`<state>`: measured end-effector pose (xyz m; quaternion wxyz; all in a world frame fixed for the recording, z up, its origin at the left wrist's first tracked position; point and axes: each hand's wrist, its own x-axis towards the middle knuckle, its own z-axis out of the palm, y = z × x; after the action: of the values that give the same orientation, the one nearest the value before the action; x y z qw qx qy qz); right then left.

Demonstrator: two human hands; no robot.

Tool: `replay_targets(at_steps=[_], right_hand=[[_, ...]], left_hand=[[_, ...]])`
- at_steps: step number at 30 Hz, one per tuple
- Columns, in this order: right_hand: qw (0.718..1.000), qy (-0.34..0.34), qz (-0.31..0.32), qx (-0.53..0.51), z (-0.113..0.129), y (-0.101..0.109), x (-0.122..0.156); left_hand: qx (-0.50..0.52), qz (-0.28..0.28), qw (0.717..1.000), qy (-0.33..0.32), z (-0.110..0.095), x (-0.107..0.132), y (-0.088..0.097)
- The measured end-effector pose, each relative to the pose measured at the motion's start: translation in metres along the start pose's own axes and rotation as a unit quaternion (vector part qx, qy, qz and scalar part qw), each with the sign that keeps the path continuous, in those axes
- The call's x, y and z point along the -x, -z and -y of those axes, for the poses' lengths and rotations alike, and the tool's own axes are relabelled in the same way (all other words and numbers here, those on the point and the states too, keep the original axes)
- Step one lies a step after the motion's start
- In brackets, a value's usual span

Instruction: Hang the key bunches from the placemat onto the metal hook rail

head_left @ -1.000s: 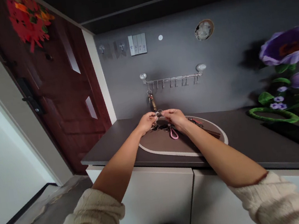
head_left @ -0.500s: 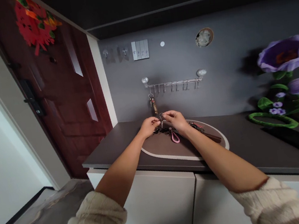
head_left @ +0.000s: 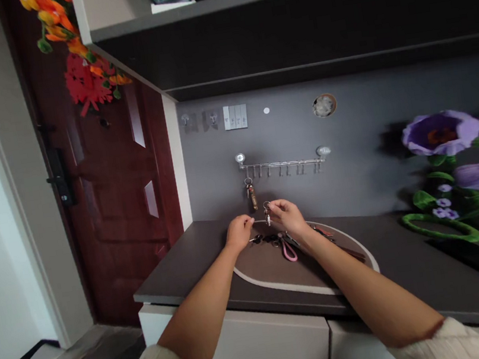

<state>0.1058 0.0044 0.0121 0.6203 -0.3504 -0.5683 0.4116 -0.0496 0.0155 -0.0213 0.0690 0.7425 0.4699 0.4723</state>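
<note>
My right hand [head_left: 288, 218] pinches a key ring [head_left: 267, 206] between thumb and fingers, and keys [head_left: 268, 219] dangle from it above the mat. To the left, my left hand [head_left: 239, 232] is apart from the ring; its fingers are curled together and nothing shows in them. Below both hands, a brown oval mat [head_left: 270, 265] with a pale rim bears dark keys [head_left: 256, 239], a pink loop strap [head_left: 289, 250] and other items partly hidden behind my right forearm. Another key ring with a brown fob [head_left: 253, 198] hangs from the leftmost hook of a clear hook rail [head_left: 282, 164].
The dark countertop [head_left: 167, 268] runs along the grey wall, under an overhanging shelf [head_left: 290, 34]. A purple flower arrangement [head_left: 440, 134] stands at the right. At the left is a dark red door [head_left: 131, 207]. Light switches [head_left: 235, 117] sit above the rail.
My left hand has let go of the key ring and moved slightly left. My right hand keeps the ring, held up near the rail. The view has tilted upward, showing more shelf.
</note>
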Motion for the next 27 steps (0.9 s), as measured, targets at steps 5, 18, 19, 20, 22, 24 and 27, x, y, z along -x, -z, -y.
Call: replay_targets(at_steps=[5,18,19,20,22,24,27], right_hand=[[0.999,0.002,-0.029,-0.020,0.014,-0.010,-0.017],[0.987,-0.043,-0.136,-0.074,0.037,-0.044,-0.083],[0.986,-0.046,-0.143,-0.076,0.037,-0.046,-0.086],[0.984,-0.049,-0.149,-0.079,0.036,-0.047,-0.089],[0.982,-0.050,-0.161,-0.087,0.035,-0.050,-0.094],[0.978,-0.049,-0.176,-0.098,0.032,-0.053,-0.099],[0.972,-0.050,-0.205,-0.101,0.024,-0.054,-0.106]], left_hand=[[0.017,0.005,1.000,0.018,0.004,0.000,-0.003],[0.047,0.021,0.996,0.067,0.010,-0.003,-0.011],[0.048,0.020,0.996,0.069,0.011,-0.003,-0.011],[0.049,0.017,0.996,0.071,0.011,-0.003,-0.012],[0.048,0.011,0.996,0.072,0.012,-0.004,-0.012],[0.043,0.007,0.996,0.072,0.013,-0.004,-0.013],[0.035,0.006,0.997,0.075,0.014,-0.005,-0.013]])
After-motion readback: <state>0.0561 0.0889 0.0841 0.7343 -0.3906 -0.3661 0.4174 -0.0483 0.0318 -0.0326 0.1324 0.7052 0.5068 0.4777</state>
